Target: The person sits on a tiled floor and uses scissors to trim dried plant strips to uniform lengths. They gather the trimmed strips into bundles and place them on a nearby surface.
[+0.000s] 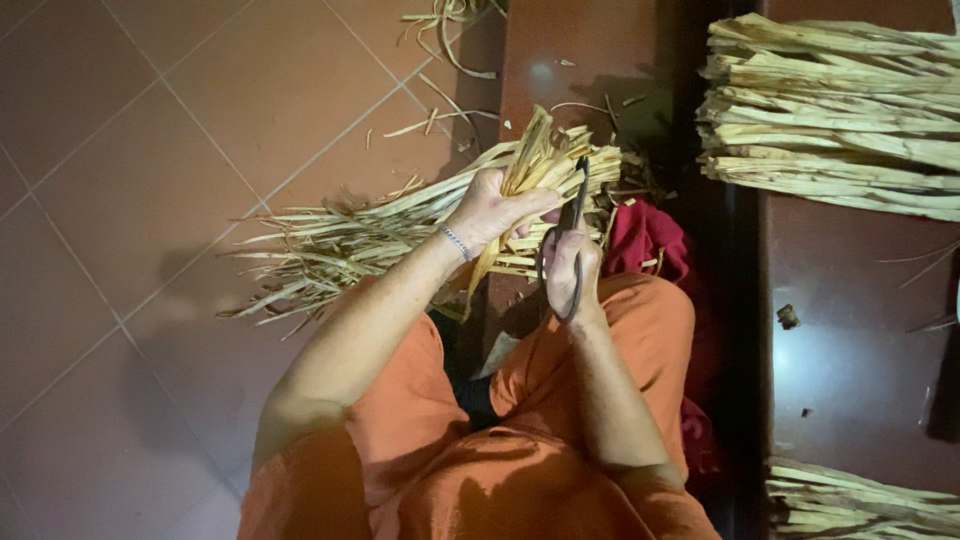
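The person sits low in orange clothes, knees apart, with both arms stretched out over the lap. The left hand (492,212) is closed around a bunch of pale dried strips (535,160), gripping it near the cut end so the short ends fan up above the fist while the long ends trail down and away to the left. A thin bracelet (456,242) sits on that wrist.

The right hand (572,272) is wrapped through the loops of a pair of dark scissors (570,232), fingers closed on the handles. The blades point up and away from the body, their tips reaching the top of the bunch just beside the left hand's thumb. I cannot tell whether the blades are parted or together. The 2 hands are nearly touching, the scissors between them.

Under and behind the held bunch lies a loose heap of the same strips (330,245), spread over the reddish tiled floor (130,200) toward the left. A red cloth (645,240) is bunched just beyond the right knee. Further right, well apart from the hands, a neat stack of trimmed strips (830,110) lies on a dark red surface, and a second stack (860,505) shows at the lower right corner. A few stray scraps (450,30) lie on the floor near the top.
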